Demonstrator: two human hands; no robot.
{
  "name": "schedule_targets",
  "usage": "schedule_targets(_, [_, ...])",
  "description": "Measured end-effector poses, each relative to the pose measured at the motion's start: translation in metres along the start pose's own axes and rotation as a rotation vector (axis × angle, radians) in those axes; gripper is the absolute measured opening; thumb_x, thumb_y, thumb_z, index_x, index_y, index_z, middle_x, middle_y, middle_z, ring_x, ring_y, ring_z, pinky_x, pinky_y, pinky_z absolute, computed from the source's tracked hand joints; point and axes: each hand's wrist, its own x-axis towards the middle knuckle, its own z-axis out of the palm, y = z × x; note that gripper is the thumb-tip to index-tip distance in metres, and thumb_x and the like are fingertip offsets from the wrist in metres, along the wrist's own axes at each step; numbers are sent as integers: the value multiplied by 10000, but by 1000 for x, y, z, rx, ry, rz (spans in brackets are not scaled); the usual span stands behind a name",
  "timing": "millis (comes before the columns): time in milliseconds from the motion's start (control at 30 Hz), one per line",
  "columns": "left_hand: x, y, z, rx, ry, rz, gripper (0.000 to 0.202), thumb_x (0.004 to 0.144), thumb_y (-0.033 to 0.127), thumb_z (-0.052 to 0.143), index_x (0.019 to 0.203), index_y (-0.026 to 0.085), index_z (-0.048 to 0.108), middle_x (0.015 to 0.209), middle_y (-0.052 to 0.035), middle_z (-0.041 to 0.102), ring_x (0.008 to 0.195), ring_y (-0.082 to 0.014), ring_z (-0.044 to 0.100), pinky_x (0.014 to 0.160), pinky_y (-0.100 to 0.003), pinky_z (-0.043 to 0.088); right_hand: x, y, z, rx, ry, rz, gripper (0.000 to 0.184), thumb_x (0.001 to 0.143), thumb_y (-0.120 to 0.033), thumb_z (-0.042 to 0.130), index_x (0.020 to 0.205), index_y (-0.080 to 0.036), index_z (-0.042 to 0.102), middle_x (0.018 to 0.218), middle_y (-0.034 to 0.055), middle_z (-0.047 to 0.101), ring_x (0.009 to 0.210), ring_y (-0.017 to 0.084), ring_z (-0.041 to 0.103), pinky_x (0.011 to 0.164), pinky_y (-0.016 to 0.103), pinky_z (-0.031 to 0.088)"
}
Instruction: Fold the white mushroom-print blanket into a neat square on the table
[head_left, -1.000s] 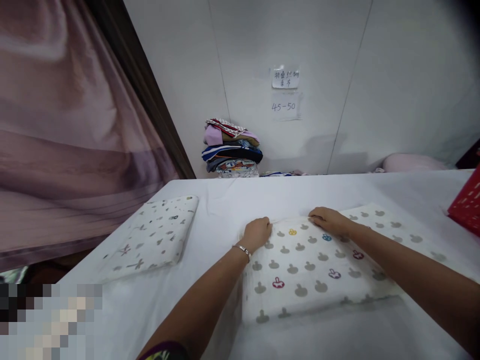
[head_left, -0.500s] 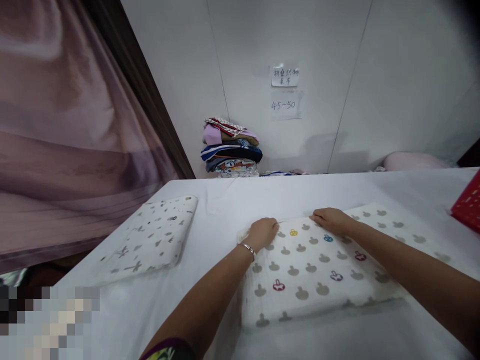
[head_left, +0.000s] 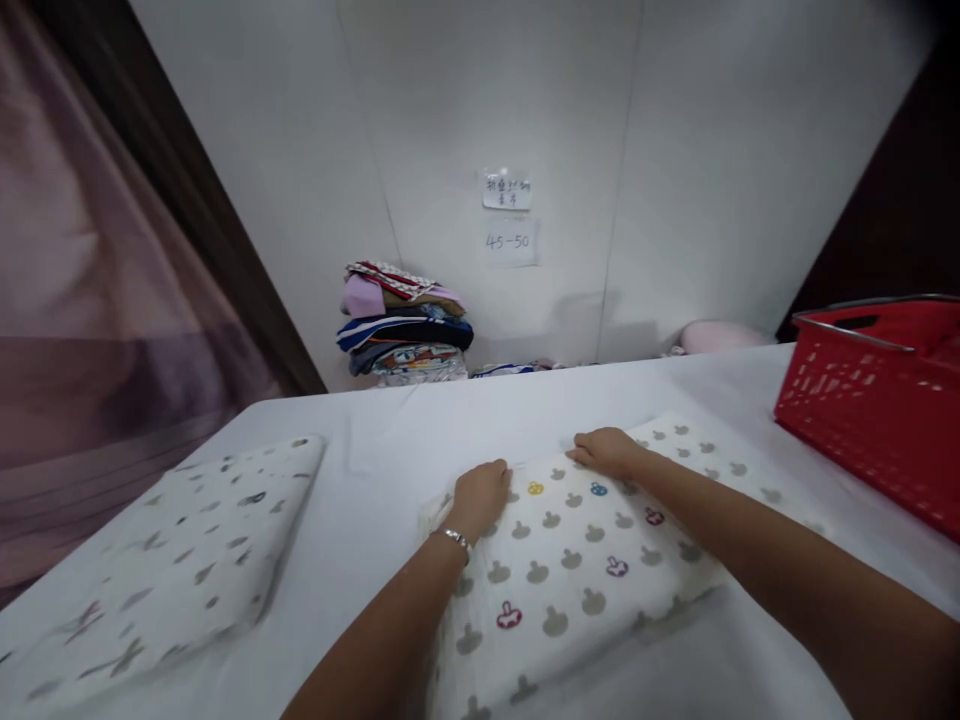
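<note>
A folded white cloth with grey and coloured mushroom-like prints lies on the white table in front of me. Both my hands rest on its far edge. My left hand, with a silver bracelet on the wrist, has its fingers curled over the cloth's far left corner. My right hand lies on the far edge a little to the right, fingers bent down onto the fabric. What the fingertips pinch is hidden.
A second folded white cloth with small grey prints lies at the left. A red plastic basket stands at the right. A stack of folded coloured clothes sits against the wall behind the table. A curtain hangs at the left.
The view has swung to the right and down, bringing the red basket into sight. My hands stay on the cloth's far edge, the left hand slightly nearer the right.
</note>
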Motion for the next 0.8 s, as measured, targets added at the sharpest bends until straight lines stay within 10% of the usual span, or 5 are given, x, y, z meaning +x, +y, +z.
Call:
schedule_targets(400, [-5,2,-4,-15,-3,9,280,940,322,288,897,220,545,952,-24,651,874,-165,591,736,-273,384,-31,123,-17,-59,-41,227,461,866,-540,322,819,-206,636,816,97,679,832,252,613,763,358,410])
schedule_targets(800, [-3,1,3,23,50,57,275,940,338,297,894,219,540,916,-15,645,843,-164,591,700,-269,375,-24,151,5,104,45,492,640,718,-743,406,959,-188,617,1008,135,635,925,302,581,724,387,440])
